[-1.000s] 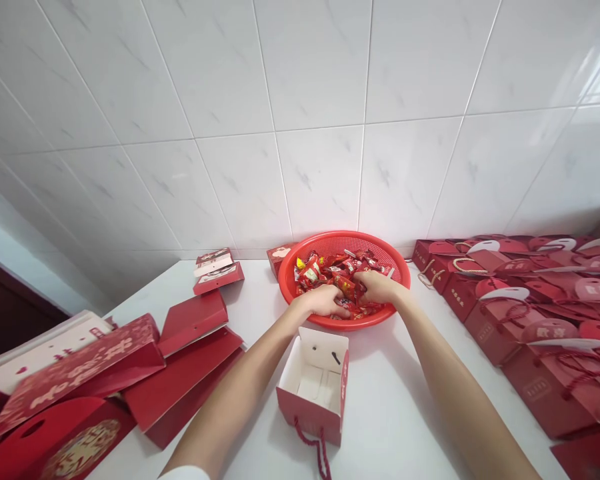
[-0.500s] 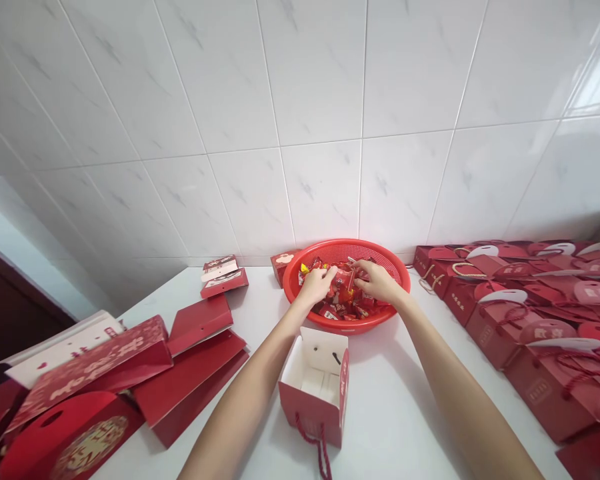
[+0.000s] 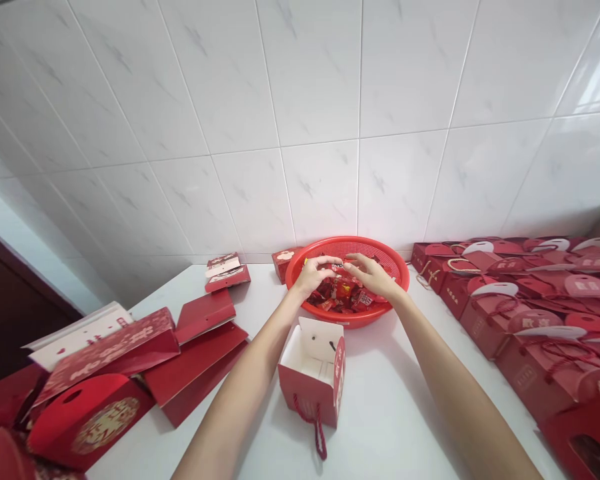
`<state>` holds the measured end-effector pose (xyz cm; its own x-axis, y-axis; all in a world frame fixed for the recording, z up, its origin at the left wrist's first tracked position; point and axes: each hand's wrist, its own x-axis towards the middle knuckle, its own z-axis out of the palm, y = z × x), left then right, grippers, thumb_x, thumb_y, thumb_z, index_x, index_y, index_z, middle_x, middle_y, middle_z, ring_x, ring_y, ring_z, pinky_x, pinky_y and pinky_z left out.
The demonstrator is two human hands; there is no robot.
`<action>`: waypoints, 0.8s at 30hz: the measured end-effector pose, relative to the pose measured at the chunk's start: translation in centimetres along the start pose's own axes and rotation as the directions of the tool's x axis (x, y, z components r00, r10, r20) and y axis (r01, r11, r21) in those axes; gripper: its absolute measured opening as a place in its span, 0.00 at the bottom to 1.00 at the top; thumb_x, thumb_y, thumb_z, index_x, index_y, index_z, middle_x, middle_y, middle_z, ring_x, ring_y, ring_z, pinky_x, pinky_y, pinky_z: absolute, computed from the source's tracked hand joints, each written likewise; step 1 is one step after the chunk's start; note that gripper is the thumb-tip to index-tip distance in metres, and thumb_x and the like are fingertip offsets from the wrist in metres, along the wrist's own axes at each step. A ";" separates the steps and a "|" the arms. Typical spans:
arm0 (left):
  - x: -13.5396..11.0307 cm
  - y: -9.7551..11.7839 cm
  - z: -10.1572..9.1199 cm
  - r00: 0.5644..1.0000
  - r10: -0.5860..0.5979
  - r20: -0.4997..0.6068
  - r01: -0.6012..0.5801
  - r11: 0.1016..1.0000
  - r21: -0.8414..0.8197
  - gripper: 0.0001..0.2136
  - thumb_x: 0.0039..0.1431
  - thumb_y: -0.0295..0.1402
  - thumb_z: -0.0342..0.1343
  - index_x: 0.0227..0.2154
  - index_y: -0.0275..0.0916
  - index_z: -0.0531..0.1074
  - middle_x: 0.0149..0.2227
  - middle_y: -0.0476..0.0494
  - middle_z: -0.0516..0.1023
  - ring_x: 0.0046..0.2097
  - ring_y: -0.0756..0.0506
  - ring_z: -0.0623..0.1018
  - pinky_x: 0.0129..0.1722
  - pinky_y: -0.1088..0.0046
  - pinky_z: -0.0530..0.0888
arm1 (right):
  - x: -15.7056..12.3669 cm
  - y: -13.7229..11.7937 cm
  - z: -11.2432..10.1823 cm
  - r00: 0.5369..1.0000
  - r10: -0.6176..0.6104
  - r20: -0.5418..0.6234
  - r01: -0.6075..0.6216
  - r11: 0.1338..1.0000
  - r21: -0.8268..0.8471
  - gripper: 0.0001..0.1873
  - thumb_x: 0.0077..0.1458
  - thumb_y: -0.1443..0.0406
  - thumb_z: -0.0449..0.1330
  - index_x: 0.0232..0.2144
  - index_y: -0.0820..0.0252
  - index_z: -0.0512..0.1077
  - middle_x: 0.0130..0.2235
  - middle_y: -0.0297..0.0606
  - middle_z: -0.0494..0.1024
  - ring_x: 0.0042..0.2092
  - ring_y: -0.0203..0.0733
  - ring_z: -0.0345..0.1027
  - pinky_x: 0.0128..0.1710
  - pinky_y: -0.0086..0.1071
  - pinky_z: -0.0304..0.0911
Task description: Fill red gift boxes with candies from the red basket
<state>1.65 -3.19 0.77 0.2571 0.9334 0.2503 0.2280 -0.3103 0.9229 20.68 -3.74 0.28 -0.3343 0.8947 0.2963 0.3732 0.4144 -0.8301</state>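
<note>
A round red plastic basket (image 3: 300,263) stands against the tiled wall, holding several red-wrapped candies (image 3: 343,295). Both my hands are inside it. My left hand (image 3: 314,275) and my right hand (image 3: 370,275) are curled over the candy pile, fingertips nearly meeting around a few wrapped pieces. Just in front of the basket, between my forearms, an open red gift box (image 3: 313,370) with a white inside and a red cord handle stands upright and looks empty.
Flat, unfolded red boxes (image 3: 200,353) lie in a heap at the left on the white counter (image 3: 390,413). Rows of closed red gift boxes (image 3: 525,313) with cord handles fill the right side. Two small red cards (image 3: 224,271) lie near the wall.
My hands have moved from the near edge of the basket toward its far side and lifted a little, gathering candies between them. The view has shifted slightly.
</note>
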 end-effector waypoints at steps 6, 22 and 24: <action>0.2 0.1 0.2 0.999 0.042 0.019 -0.045 0.979 0.197 0.26 0.49 0.22 0.54 0.54 0.38 0.72 0.54 0.41 0.78 0.56 0.45 0.75 0.54 0.69 0.73 | 0.2 0.4 -0.5 0.999 -0.003 -0.048 0.007 0.997 0.077 0.20 0.56 0.61 0.62 0.50 0.62 0.72 0.41 0.43 0.80 0.41 0.43 0.75 0.40 0.35 0.71; 0.4 -0.1 0.8 0.825 -0.455 0.335 0.019 0.616 0.788 0.50 0.40 0.46 0.67 0.67 0.42 0.52 0.69 0.32 0.57 0.66 0.32 0.63 0.59 0.61 0.67 | 0.7 1.0 -0.7 0.914 0.147 -0.379 -0.234 0.953 -0.194 0.12 0.53 0.66 0.59 0.41 0.61 0.73 0.45 0.46 0.79 0.48 0.48 0.73 0.49 0.39 0.67; 0.5 0.0 0.8 0.789 -0.468 0.398 -0.018 0.630 0.777 0.47 0.42 0.43 0.66 0.67 0.43 0.54 0.67 0.33 0.62 0.64 0.33 0.67 0.57 0.62 0.68 | 0.9 1.3 -0.6 0.908 0.108 -0.406 -0.220 0.945 -0.242 0.13 0.53 0.67 0.58 0.42 0.61 0.73 0.47 0.46 0.78 0.51 0.49 0.72 0.51 0.39 0.65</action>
<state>2.57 -2.90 0.69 0.4701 0.8099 -0.3508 0.8681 -0.3526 0.3493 21.42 -2.29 -0.25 0.0877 0.9243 0.3714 0.6360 0.2350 -0.7351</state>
